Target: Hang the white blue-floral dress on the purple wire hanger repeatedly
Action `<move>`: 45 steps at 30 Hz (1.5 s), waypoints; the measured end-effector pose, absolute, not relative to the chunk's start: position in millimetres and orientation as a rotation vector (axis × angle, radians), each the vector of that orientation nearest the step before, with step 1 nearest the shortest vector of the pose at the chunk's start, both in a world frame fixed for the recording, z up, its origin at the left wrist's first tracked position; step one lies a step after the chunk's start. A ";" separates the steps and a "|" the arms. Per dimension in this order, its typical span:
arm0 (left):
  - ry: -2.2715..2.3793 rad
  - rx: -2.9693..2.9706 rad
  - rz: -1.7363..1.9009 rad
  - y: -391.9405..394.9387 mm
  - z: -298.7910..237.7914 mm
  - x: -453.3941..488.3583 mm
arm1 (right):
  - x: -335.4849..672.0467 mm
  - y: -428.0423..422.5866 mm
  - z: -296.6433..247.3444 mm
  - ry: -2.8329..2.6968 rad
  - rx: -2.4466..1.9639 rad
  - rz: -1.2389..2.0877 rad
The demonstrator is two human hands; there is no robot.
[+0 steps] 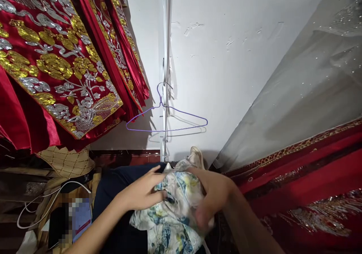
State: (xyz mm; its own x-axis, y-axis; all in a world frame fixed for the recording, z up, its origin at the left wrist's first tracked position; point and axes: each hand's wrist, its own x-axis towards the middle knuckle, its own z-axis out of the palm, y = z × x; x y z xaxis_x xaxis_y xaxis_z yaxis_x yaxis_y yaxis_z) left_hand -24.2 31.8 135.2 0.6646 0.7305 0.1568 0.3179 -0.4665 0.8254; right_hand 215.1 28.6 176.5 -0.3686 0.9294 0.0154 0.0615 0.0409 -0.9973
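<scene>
A bunched white floral cloth (177, 208) with blue and yellow flowers lies over my lap, its lower part hanging toward me. My left hand (145, 191) grips its left side, thumb and fingers on the fabric. On the opposite side, my right hand (216, 193) is wrapped round the cloth; its thumb is blurred and its fingertips are hidden. Whether the cloth is a shirt or a dress, I cannot tell. Beyond my hands a thin purple clothes hanger (166, 129) hangs in front of the wall with nothing on it.
Red garments with gold and silver embroidery (56, 65) hang at the left. Sheer glittery fabric (296, 84) and a red beaded garment (319, 201) are at the right. A white cable (51, 199) and a phone-like device (82, 218) lie at lower left. A pale shoe (196, 156) shows below the wall.
</scene>
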 end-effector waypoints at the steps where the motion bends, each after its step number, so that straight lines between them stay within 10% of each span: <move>1: 0.879 2.132 0.614 34.1 130.0 -34.5 | 224.4 33.8 185.4 -1.706 -1.057 1.483; 8: 1.661 2.347 0.385 80.1 131.1 -123.3 | 216.5 129.8 175.5 -1.669 -1.146 0.524; 19: 2.278 2.185 0.358 102.9 136.5 -162.6 | 214.7 120.8 113.1 -1.862 -1.218 0.533; 26: 1.678 2.034 1.248 122.7 174.6 -113.7 | 216.6 103.0 123.4 -1.874 -1.148 0.599; 45: 1.417 2.276 0.932 114.6 204.3 -99.0 | 305.5 160.6 183.8 -1.606 -1.361 0.392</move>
